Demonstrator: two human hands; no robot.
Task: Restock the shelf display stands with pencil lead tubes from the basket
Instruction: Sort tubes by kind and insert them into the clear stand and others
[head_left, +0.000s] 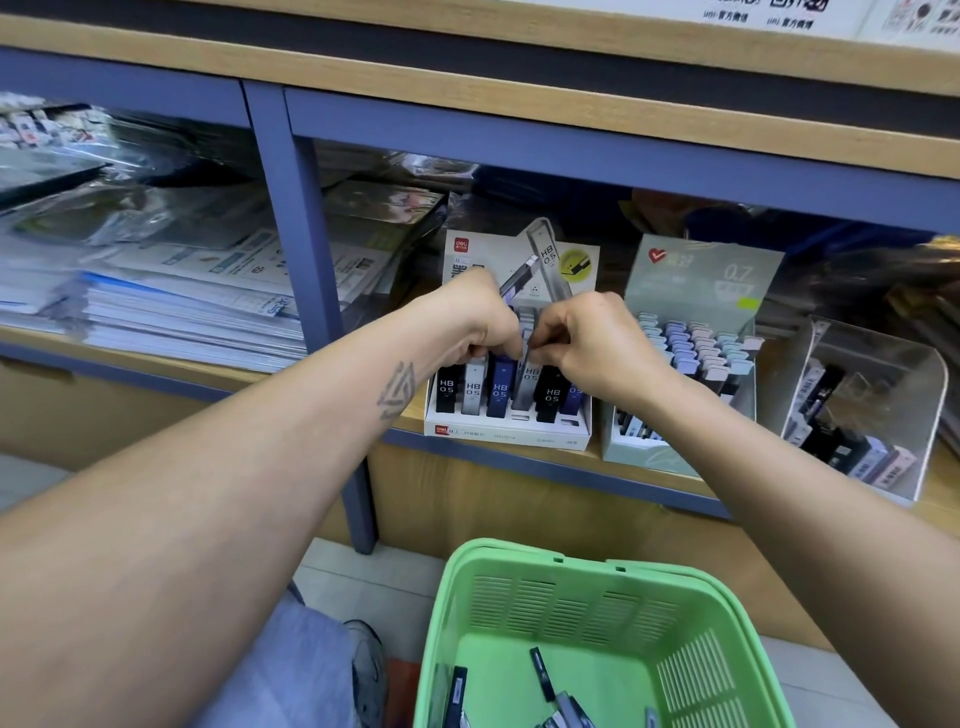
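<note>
Reaching over the white HB 0.5 display stand (506, 415), I am curling my left hand (475, 325) around a tilted lead tube (514, 283), while my right hand (587, 343) is pinching a grey tube (525, 384) standing in the row. More tubes (540, 675) are lying in the near green basket (587, 613).

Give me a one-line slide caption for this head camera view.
Both hands, left hand and right hand, slot lead tubes into the HB 0.5 display stand above a green basket.

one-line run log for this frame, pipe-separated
phase: restocking | left hand: grips lead tubes | right hand: pinches grey tube into HB 0.5 stand | green basket: tubes remain
</note>
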